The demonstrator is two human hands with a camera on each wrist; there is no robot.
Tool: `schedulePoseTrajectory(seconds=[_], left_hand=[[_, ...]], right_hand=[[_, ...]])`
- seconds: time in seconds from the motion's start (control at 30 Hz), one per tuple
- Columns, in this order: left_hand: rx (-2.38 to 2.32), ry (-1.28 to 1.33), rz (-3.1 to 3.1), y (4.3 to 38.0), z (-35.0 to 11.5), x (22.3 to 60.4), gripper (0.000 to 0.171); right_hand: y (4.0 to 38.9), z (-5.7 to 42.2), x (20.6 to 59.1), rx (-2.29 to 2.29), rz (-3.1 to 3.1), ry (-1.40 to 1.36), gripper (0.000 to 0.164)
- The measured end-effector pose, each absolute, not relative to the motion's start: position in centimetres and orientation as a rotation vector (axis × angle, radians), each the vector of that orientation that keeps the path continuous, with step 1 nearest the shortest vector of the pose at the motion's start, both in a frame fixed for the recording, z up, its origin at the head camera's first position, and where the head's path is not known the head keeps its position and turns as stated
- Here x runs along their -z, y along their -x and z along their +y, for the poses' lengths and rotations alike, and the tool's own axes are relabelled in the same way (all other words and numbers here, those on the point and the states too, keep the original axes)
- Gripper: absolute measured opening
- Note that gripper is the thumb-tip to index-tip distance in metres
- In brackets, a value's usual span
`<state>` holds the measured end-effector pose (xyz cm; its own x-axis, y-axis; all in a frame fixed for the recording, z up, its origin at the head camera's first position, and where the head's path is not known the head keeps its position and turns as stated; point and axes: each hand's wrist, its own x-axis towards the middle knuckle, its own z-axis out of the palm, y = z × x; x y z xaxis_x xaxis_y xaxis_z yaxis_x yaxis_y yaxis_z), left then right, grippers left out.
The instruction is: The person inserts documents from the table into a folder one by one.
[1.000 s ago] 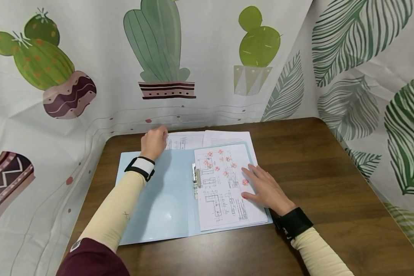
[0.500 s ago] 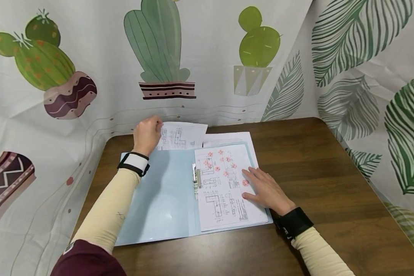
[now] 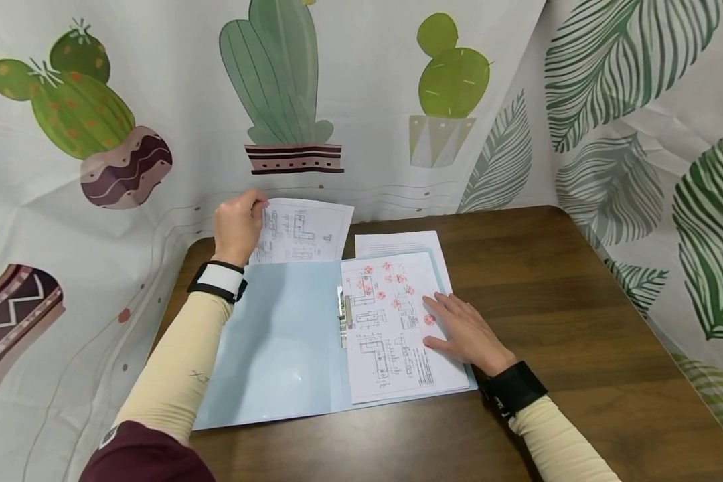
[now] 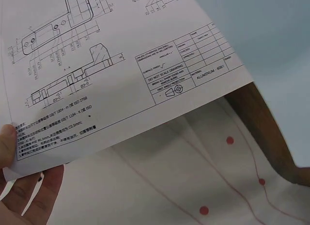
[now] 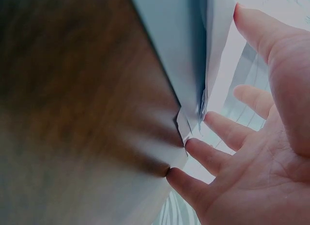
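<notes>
My left hand (image 3: 237, 226) pinches a corner of a printed technical drawing sheet (image 3: 313, 231), thumb on one face and fingers behind, as the left wrist view shows. The sheet is raised at the table's back edge; the folder hides its lower part in the head view. A light blue file folder (image 3: 277, 341) lies open, its metal clip (image 3: 343, 318) along the left edge of a stack of drawings (image 3: 410, 355) with red stamps. My right hand (image 3: 466, 328) lies spread at the stack's right edge. In the right wrist view its fingertips touch the table and the paper edges.
Another white sheet (image 3: 397, 242) with printed lines sticks out behind the folder's upper right. The brown wooden table (image 3: 554, 301) extends to the right. A white curtain (image 3: 373, 87) printed with cacti and leaves hangs directly behind the table.
My left hand has moved left and up, drawing the sheet out from behind the folder and away from the other sheet. The folder's left cover has shifted slightly left. My right hand stays put.
</notes>
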<state>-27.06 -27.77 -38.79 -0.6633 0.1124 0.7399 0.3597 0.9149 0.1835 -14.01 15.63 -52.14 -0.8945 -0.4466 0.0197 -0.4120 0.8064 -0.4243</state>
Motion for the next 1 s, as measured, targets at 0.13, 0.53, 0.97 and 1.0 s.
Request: schedulePoseTrajectory(seconds=[0.13,0.53,0.97,1.0], left_hand=[[0.395,0.323,-2.25,27.0,-28.1,37.9,0.007],[0.433,0.334,-2.118,26.6,-29.0,35.6,0.007],[0.469,0.354,-1.998,25.2,-29.6,32.3,0.007],[0.487,0.353,-1.987,25.1,-29.5,32.1,0.009]], right_hand=[[14.0,15.6,52.2,0.649,2.908,0.692,0.081],[14.0,15.6,52.1,0.641,2.906,0.685,0.082],[14.1,15.8,52.1,0.676,2.915,0.748,0.08],[14.1,15.8,52.0,0.68,2.919,0.757,0.08]])
